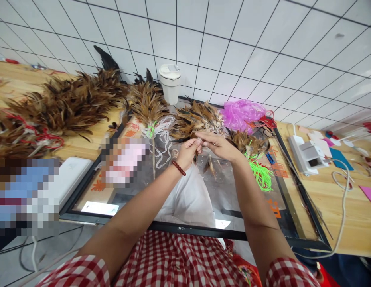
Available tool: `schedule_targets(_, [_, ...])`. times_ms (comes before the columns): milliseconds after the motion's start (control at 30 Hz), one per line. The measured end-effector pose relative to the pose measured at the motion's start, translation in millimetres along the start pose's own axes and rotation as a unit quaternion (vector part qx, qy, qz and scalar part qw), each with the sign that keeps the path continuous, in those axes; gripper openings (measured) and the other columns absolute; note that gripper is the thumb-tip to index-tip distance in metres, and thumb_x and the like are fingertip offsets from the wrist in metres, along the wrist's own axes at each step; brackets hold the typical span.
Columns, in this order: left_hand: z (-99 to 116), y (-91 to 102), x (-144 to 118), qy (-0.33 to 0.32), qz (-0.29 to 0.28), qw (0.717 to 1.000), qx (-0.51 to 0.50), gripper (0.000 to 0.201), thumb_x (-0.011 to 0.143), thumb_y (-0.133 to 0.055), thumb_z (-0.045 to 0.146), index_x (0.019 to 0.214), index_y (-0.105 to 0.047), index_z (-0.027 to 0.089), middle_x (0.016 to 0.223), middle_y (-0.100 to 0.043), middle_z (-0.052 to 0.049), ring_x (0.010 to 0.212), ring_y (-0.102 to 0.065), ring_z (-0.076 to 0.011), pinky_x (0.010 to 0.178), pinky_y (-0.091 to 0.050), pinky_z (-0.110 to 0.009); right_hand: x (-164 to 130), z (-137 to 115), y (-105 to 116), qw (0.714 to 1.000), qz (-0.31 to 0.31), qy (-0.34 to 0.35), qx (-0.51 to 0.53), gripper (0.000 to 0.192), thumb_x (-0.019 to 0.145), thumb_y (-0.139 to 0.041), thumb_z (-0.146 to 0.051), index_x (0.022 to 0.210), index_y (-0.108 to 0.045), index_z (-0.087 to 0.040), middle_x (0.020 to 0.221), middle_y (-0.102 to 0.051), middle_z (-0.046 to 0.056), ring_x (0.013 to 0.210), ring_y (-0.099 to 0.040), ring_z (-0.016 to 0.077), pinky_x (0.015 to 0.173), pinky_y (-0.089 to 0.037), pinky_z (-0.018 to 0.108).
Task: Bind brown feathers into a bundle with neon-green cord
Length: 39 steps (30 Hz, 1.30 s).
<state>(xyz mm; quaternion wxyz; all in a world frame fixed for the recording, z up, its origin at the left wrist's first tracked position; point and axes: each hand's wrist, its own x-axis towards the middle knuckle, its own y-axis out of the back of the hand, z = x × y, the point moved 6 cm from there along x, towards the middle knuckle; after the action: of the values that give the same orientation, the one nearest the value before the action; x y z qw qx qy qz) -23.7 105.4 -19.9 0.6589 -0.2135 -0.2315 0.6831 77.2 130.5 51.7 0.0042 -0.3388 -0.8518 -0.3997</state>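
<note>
My left hand [188, 152], a beaded bracelet at its wrist, is closed with fingertips pinched together; what it holds is hidden. My right hand [218, 146] meets it from the right, its fingers stretched out over the left fingertips. Just beyond both hands lies a pile of brown feathers [199, 115]. A few loose feathers [210, 166] rest below them on the glass tabletop [230, 191]. To the left, a feather bundle [148, 101] is bound to a thin stick [153, 159] with green string. White string [164, 145] lies tangled beside it.
A lidded white cup [170, 83] stands against the tiled wall. Right of the feathers are a purple plastic bag [243, 113], smaller feathers [251, 142] and bright green string [261, 175]. A large feather bundle [68, 103] lies left. A white power strip [306, 153] with a cable sits right.
</note>
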Motion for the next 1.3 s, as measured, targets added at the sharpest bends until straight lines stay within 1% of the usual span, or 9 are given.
schedule_targets(333, [0,4.4,1,-0.002,0.033,0.999,-0.004,0.037,0.068,-0.075,0.047,0.069,-0.062,0.012,0.051,-0.045,0.005,0.048,-0.042,-0.0052,0.050,-0.036,-0.019,-3,5,-17,0.996,-0.061,-0.043,-0.038,0.062,0.090,-0.050,-0.030,0.149,-0.032,-0.023,0.152,-0.037,0.007,0.141,-0.034,0.0213,0.116,-0.029,0.042])
schedule_targets(433, [0,8.4,2,0.001,0.048,0.999,-0.006,0.037,0.068,-0.076,0.047,0.068,-0.061,0.013,0.049,-0.044,0.006,0.047,-0.042,-0.0049,0.049,-0.036,-0.019,-1,3,-8,0.995,-0.046,-0.058,-0.067,0.063,0.087,-0.053,-0.028,0.147,-0.036,-0.022,0.148,-0.043,0.008,0.131,-0.047,0.0226,0.110,-0.037,0.040])
schedule_targets(500, [-1,9.2,2,0.008,0.049,0.999,-0.007,0.036,0.069,-0.075,0.046,0.068,-0.061,0.013,0.049,-0.043,0.006,0.047,-0.042,-0.0051,0.052,-0.039,-0.020,-2,2,13,0.990,-0.036,-0.096,-0.100,0.056,0.084,-0.055,-0.026,0.140,-0.047,-0.021,0.137,-0.056,0.008,0.110,-0.062,0.0213,0.098,-0.047,0.036])
schedule_targets(600, [-2,9.5,2,0.015,0.051,0.999,-0.004,0.035,0.070,-0.075,0.045,0.069,-0.061,0.013,0.050,-0.043,0.006,0.048,-0.042,-0.0050,0.054,-0.042,-0.021,-16,1,53,0.960,-0.055,-0.184,-0.202,0.029,0.081,-0.056,-0.021,0.104,-0.072,-0.019,0.099,-0.074,0.004,0.085,-0.066,0.0183,0.080,-0.049,0.029])
schedule_targets(667, [-2,9.8,1,0.013,0.055,0.998,-0.001,0.034,0.070,-0.075,0.044,0.069,-0.061,0.013,0.050,-0.044,0.006,0.048,-0.043,-0.0051,0.054,-0.043,-0.021,-33,0,72,0.928,-0.084,-0.227,-0.283,0.021,0.078,-0.055,-0.017,0.083,-0.075,-0.019,0.082,-0.074,0.003,0.074,-0.065,0.0174,0.070,-0.046,0.026])
schedule_targets(800, [-2,10.6,2,0.016,0.055,0.998,0.000,0.034,0.070,-0.075,0.044,0.068,-0.060,0.013,0.050,-0.044,0.006,0.048,-0.043,-0.0053,0.053,-0.043,-0.021,-84,5,75,0.894,-0.125,-0.269,-0.335,0.022,0.074,-0.054,-0.014,0.073,-0.074,-0.022,0.078,-0.074,0.001,0.072,-0.064,0.0166,0.065,-0.041,0.025])
schedule_targets(1033, [-2,11.7,3,0.020,0.058,0.998,0.005,0.033,0.072,-0.073,0.043,0.069,-0.060,0.014,0.050,-0.043,0.006,0.048,-0.044,-0.0053,0.054,-0.045,-0.021,-163,26,90,0.859,0.018,-0.365,-0.359,0.024,0.080,-0.052,-0.027,0.084,-0.074,-0.022,0.082,-0.073,0.005,0.073,-0.064,0.0198,0.063,-0.041,0.028])
schedule_targets(1133, [-2,11.7,3,0.023,0.061,0.998,0.007,0.032,0.073,-0.073,0.043,0.068,-0.060,0.014,0.050,-0.042,0.006,0.048,-0.044,-0.0051,0.054,-0.045,-0.020,-172,31,85,0.872,0.051,-0.369,-0.316,0.023,0.079,-0.055,-0.034,0.086,-0.073,-0.021,0.081,-0.071,0.006,0.071,-0.063,0.0183,0.062,-0.041,0.027])
schedule_targets(1300, [-1,11.6,3,0.029,0.064,0.998,-0.003,0.031,0.074,-0.073,0.041,0.068,-0.060,0.014,0.050,-0.043,0.006,0.048,-0.044,-0.0050,0.054,-0.045,-0.020,-174,28,78,0.891,0.094,-0.344,-0.280,0.015,0.074,-0.055,-0.028,0.067,-0.064,-0.019,0.068,-0.062,0.004,0.063,-0.055,0.0150,0.058,-0.037,0.026])
